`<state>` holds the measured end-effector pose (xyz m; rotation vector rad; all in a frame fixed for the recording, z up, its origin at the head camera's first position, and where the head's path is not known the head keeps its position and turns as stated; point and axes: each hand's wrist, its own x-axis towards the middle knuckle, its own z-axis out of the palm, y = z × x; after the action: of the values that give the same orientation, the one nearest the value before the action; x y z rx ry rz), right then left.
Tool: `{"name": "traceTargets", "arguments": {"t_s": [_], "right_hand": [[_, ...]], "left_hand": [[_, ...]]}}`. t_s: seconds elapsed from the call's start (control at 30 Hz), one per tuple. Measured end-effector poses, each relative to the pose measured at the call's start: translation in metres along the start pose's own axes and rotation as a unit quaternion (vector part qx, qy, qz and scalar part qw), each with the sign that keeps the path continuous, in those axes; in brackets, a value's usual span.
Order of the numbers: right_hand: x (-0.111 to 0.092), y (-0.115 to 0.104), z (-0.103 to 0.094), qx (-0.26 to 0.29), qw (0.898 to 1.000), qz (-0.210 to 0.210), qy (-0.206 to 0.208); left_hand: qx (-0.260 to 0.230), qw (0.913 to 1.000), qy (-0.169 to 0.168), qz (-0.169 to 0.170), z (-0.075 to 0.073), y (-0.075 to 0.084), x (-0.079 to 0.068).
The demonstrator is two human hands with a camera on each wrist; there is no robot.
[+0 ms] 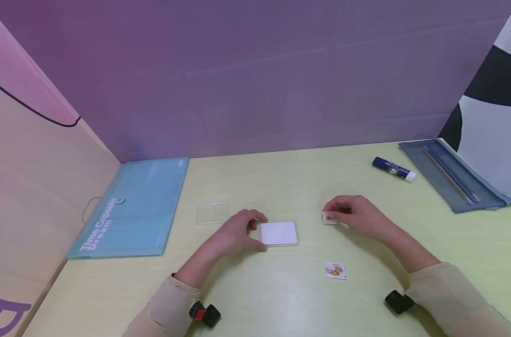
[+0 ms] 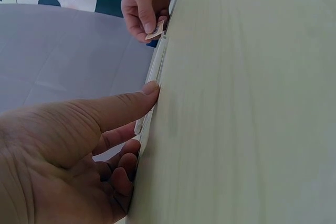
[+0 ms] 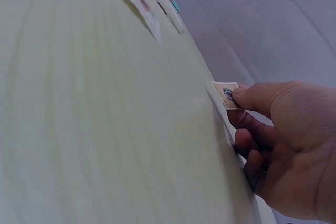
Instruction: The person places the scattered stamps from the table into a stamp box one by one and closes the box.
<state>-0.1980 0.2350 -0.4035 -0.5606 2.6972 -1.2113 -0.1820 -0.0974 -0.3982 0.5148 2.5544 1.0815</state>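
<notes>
The desk [image 1: 281,187] has a smooth, pale wood-grain top with a low sheen. On the left, the blue folder [image 1: 148,213] looks like smooth plastic with a soft sheen; beside it lies a clear plastic cover [image 1: 212,213], see-through and smooth. The case [image 1: 297,234] at the middle has a clear plastic rim around a matt white, paper-like face. Both small pictures, the near one [image 1: 336,270] and the one in the right hand [image 1: 361,215], look like thin paper. At far right, the glue stick [image 1: 393,169] is smooth plastic, the blue pouch [image 1: 451,182] translucent. Creased matt cloth, by its look, forms the purple backdrop [image 1: 255,84].
</notes>
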Motion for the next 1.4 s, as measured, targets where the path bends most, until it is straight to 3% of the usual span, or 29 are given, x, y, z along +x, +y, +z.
{"name": "traceTargets", "arguments": {"t_s": [1.4], "right_hand": [[0.017, -0.025, 0.034, 0.075, 0.997, -0.001, -0.036]], "left_hand": [[0.004, 1.0, -0.001, 0.0, 0.0, -0.003, 0.001]]}}
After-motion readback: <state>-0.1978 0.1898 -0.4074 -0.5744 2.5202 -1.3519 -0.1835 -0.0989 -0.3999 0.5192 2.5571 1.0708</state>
